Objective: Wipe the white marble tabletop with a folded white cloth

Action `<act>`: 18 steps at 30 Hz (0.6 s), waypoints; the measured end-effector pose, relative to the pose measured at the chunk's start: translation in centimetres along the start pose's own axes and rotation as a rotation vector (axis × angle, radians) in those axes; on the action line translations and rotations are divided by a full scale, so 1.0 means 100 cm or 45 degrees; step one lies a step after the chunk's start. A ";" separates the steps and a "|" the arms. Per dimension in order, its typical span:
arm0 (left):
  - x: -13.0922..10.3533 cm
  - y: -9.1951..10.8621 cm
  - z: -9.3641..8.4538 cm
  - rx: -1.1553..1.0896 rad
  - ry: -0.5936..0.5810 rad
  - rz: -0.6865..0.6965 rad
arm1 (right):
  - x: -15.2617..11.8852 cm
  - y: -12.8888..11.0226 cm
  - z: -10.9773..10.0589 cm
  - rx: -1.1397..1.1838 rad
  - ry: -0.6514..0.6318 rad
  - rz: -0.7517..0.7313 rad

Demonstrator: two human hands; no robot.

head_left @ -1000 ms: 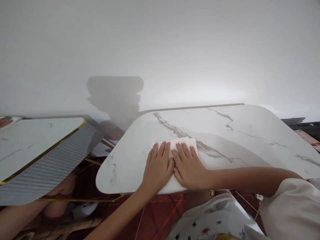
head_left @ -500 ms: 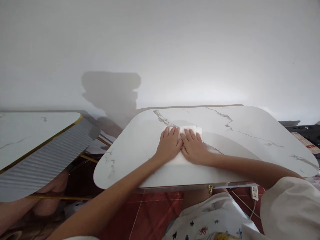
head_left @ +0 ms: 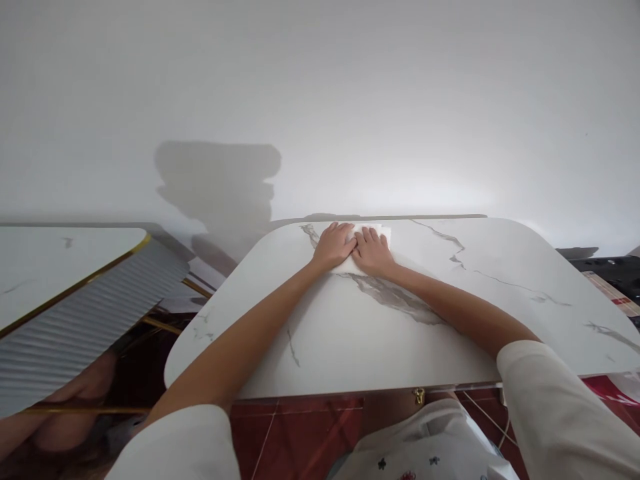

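A folded white cloth or tissue [head_left: 353, 267] lies on the white marbled tabletop [head_left: 320, 333], near the edge by the wall. My left hand [head_left: 333, 245] presses flat on its left part, fingers slightly spread. Beside it, my right hand [head_left: 374, 252] rests palm down on the right part, fingers apart. The two hands touch or nearly touch at the thumbs. What lies under the palms is hidden.
A second marbled table [head_left: 65, 267] with gold trim and ribbed side stands at left, a person's bare legs [head_left: 75, 400] beneath it. A pale wall [head_left: 350, 100] rises behind. A black object [head_left: 613, 270] sits at far right.
Both hands and the cloth have slid away from me toward the wall, and slightly left. My arms reach farther over the table. The view has shifted a little.
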State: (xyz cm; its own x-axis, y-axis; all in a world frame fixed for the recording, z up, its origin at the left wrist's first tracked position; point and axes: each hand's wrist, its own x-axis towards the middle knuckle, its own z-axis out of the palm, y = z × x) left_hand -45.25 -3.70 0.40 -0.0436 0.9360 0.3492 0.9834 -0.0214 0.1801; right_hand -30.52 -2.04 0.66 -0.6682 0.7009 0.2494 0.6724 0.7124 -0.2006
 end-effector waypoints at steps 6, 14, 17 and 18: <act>0.028 -0.014 0.010 0.011 0.009 -0.025 | 0.032 0.007 0.007 0.008 0.023 0.048; 0.050 -0.026 0.017 0.046 0.039 -0.111 | 0.066 0.021 0.015 0.055 0.070 -0.033; 0.057 -0.029 0.016 0.044 0.030 -0.101 | 0.076 0.024 0.018 0.065 0.112 -0.029; 0.059 -0.029 0.016 0.039 0.030 -0.100 | 0.079 0.025 0.019 0.068 0.120 -0.024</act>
State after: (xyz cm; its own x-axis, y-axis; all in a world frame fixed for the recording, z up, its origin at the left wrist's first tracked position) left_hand -48.10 2.46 0.44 -0.1243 0.9260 0.3566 0.9817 0.0627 0.1796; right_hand -34.73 5.30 0.28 -0.6459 0.6828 0.3414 0.6405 0.7281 -0.2443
